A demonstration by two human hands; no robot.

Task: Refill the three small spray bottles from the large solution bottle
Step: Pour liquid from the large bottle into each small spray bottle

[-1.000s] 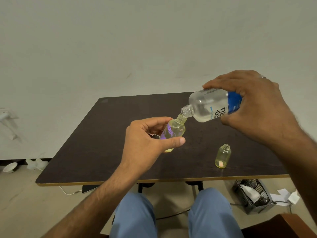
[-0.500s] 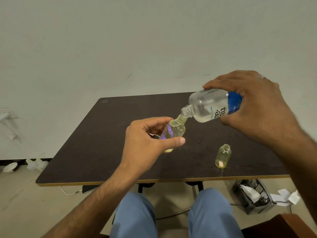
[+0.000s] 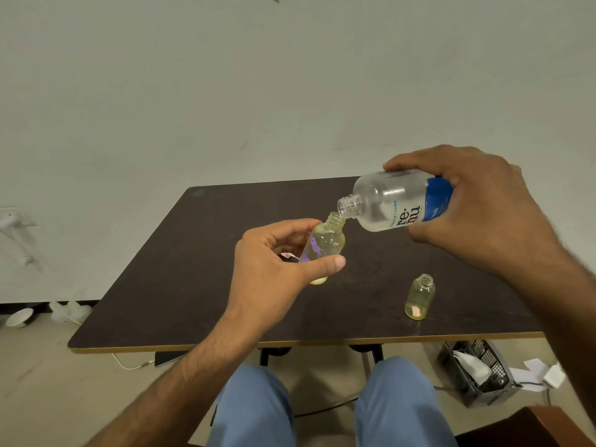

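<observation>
My left hand grips a small yellowish bottle with a purple print, uncapped and tilted right, above the dark table. My right hand holds the large clear solution bottle with a blue label tipped almost level, its open mouth just above the small bottle's neck. A second small yellowish bottle stands uncapped on the table near the front right. A small pale piece shows behind my left hand's fingers; I cannot tell what it is.
Below the table's right front corner stands a black mesh basket with paper in it, and loose papers lie beside it. A white cable runs under the front edge. My knees in blue trousers are close to the table.
The large bottle's mouth has lifted slightly from the small bottle's neck and sits a little more level. Both hands stay in about the same place.
</observation>
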